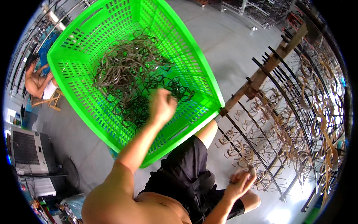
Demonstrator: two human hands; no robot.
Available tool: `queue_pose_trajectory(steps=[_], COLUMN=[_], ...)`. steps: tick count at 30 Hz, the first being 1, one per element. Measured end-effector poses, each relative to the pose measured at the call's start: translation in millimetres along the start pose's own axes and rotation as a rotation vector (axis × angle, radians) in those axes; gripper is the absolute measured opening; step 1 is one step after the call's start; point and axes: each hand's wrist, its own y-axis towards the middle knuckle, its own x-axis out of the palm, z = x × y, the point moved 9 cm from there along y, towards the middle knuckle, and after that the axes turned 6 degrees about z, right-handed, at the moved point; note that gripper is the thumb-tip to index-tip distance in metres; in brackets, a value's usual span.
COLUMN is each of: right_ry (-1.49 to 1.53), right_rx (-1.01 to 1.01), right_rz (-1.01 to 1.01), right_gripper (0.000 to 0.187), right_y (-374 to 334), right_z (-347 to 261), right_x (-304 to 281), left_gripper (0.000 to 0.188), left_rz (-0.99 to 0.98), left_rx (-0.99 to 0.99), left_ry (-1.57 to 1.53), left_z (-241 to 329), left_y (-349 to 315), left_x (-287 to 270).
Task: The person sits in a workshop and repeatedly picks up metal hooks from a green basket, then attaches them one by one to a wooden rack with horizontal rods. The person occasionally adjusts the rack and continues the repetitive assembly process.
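A large bright green slatted plastic basket (190, 48) stands before me, with a tangled heap of thin brownish-grey curved strips (126, 61) in it. Darker looped strips (171, 85) lie at the heap's near side. My left hand (163, 107) is inside the basket over these darker loops. Its fingers are curled closed, and what they hold, if anything, is hidden. Low at the right, my right hand (241, 183) is at the edge of a rack hung with similar curved strips (276, 134). Its fingers are bent together around something small and dark that I cannot make out.
The rack's rusty brown beam (257, 78) and long black rods (291, 97) reach close to the basket's right corner. Further left, another person (36, 82) sits on a wooden stool (50, 100). A grey air cooler (28, 149) stands at the lower left.
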Motion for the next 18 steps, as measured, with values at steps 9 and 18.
queue_pose_trajectory(steps=[9,18], right_ry=[0.373,0.405], right_rx=[-0.220,-0.271], right_rz=[0.778,0.948], right_gripper=[0.016,0.010], right_y=[41,124], right_z=[-60,-8], right_x=[-357,-436], left_gripper=[0.033,0.040], left_rz=[0.046,-0.210], left_rx=[-0.067,-0.295], left_ry=[1.112,0.981], left_z=[-278,-150], left_y=[92,26], left_x=[-11,28])
